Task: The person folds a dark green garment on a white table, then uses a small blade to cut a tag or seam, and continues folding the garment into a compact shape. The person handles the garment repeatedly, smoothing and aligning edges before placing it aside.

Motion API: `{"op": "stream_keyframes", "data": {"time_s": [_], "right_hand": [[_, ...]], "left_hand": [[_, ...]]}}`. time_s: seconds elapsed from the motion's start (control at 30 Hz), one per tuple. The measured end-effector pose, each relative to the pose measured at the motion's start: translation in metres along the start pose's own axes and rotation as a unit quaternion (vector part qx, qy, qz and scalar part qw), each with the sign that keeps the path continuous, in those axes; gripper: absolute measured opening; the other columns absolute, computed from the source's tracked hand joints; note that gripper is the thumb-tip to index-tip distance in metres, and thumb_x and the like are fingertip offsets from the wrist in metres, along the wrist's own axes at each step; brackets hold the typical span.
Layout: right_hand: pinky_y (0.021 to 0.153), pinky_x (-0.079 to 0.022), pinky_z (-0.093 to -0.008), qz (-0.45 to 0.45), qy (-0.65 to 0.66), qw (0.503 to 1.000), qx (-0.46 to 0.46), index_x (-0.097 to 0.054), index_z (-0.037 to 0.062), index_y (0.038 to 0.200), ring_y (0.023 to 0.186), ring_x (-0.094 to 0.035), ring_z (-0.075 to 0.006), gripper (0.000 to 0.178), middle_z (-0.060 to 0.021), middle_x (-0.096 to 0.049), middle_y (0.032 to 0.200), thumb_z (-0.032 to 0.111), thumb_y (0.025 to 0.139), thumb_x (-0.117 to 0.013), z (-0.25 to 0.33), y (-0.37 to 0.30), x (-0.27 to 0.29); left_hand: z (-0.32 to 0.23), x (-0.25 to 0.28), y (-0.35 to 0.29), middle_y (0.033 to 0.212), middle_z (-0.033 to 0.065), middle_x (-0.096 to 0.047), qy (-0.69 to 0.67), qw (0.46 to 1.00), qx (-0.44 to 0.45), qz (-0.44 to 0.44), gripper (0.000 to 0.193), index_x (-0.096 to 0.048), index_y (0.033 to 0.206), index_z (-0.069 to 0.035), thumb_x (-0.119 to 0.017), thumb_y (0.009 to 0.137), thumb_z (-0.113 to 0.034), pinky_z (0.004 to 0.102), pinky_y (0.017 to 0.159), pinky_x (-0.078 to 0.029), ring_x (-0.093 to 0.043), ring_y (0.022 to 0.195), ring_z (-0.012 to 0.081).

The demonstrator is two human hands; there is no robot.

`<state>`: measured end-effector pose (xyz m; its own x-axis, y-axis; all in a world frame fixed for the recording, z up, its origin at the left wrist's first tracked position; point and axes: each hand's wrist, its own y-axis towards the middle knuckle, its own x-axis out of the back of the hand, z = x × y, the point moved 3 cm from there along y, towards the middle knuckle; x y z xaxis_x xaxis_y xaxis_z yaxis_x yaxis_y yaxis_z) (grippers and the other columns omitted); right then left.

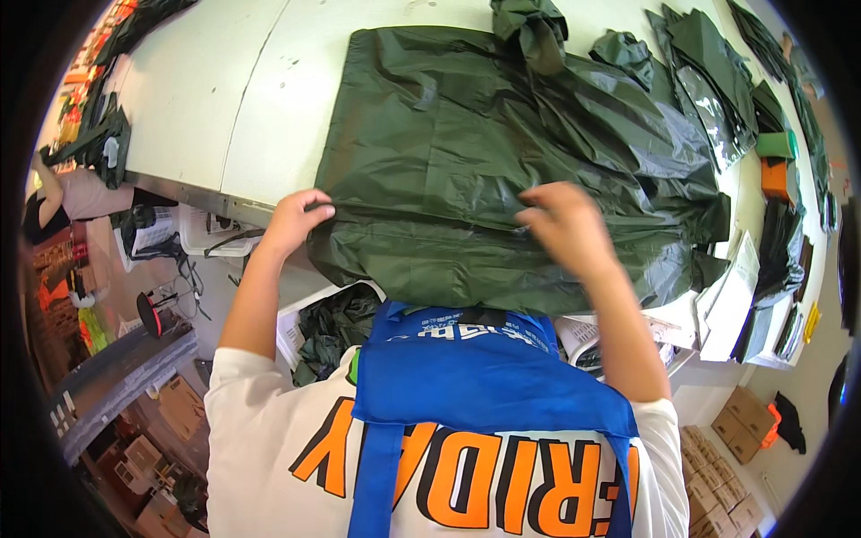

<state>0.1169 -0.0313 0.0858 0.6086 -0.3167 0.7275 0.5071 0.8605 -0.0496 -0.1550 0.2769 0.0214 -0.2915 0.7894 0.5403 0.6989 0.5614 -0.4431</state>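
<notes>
A dark green waterproof garment (448,125) of thin, shiny cloth lies spread over the white table in front of me, with a fold running across its near part. At its left edge my left hand (300,220) is closed, thumb and fingers pinching the cloth. My right hand (569,224) is over the middle of the garment near that fold, slightly blurred, with thumb and forefinger apart and nothing seen between them. Bunched dark green cloth (534,31) lies at the far edge of the garment, and its right side is crumpled.
Folded green pieces and a clear plastic bag (704,108) lie at the far right, near a green roll (777,144) and an orange box (775,178). White papers (728,291) are at the right edge. Below the table are bins with dark cloth (336,327). Another person (81,193) is at left.
</notes>
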Motion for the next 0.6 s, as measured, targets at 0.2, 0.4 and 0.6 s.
{"op": "stream_keyframes", "data": {"time_s": [0.2,0.4,0.6], "right_hand": [[0.077,-0.049,-0.0409,0.104,-0.011,0.994,-0.04,-0.063,0.0049,0.09,0.087,-0.061,-0.0322,0.018,-0.0136,-0.064,0.09,0.017,0.078,-0.068,-0.003,0.034,-0.102],[0.074,-0.049,-0.0398,0.151,0.03,0.986,-0.066,-0.064,0.004,0.085,0.083,-0.061,-0.0316,0.014,-0.0134,-0.063,0.085,0.012,0.076,-0.069,-0.01,0.034,-0.098],[0.073,-0.048,-0.0389,0.159,0.05,0.985,-0.046,-0.061,0.0033,0.084,0.081,-0.061,-0.0317,0.017,-0.0128,-0.062,0.083,0.015,0.076,-0.071,-0.017,0.032,-0.096]], "left_hand": [[0.018,0.005,0.035,0.075,-0.0046,-0.056,-0.01,0.999,0.05,0.005,0.007,-0.064,0.084,-0.005,-0.069,0.083,-0.011,0.0233,0.063,-0.04,-0.049,0.069,0.0069],[0.005,0.006,0.021,0.075,-0.0037,-0.058,-0.138,0.974,0.101,0.147,0.005,-0.065,0.087,-0.006,-0.067,0.085,-0.01,0.0221,0.061,-0.039,-0.049,0.066,0.0066],[0.019,0.004,0.018,0.08,-0.0008,-0.063,-0.138,0.97,0.102,0.172,0.01,-0.067,0.092,-0.004,-0.069,0.082,-0.007,0.0231,0.065,-0.042,-0.053,0.071,0.0076]]}}
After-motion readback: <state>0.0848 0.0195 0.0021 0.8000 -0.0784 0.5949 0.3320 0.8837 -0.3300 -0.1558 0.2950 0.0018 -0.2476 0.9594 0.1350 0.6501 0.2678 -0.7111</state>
